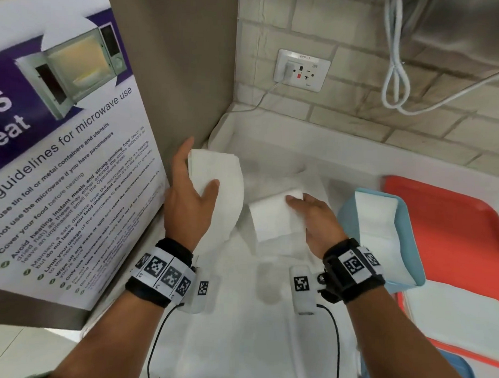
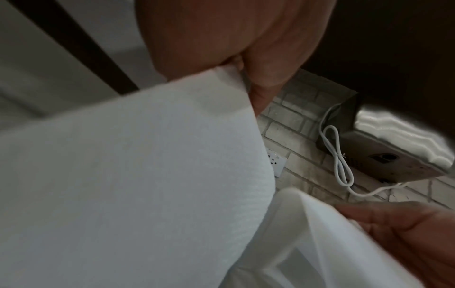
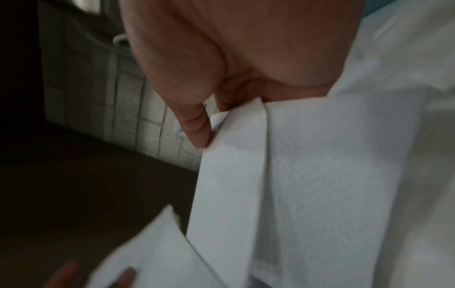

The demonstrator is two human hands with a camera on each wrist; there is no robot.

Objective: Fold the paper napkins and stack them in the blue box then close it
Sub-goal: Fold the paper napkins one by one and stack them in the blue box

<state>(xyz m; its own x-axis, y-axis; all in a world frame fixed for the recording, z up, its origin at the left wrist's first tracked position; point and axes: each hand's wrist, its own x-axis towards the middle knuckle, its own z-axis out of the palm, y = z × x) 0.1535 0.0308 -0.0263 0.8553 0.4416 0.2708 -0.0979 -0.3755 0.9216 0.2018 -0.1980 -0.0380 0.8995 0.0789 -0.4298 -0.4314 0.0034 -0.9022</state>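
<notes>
With a napkin stack [image 1: 217,182] pinched in the left hand [image 1: 190,198] and a folded napkin [image 1: 272,218] in the right hand [image 1: 316,219], folds could be sprung by loose grips.

A large printed poster of microwave-use guidelines [image 1: 60,159] stands against the left edge of the white counter [image 1: 237,344]. A white wall socket with a plugged-in adapter [image 1: 302,70] sits on the pale brick wall [image 1: 415,115] behind the counter's back edge. A looped white cable [image 1: 395,78] hangs beside it. A red-orange plastic tray [image 1: 453,224] lies at the counter's right edge.
</notes>
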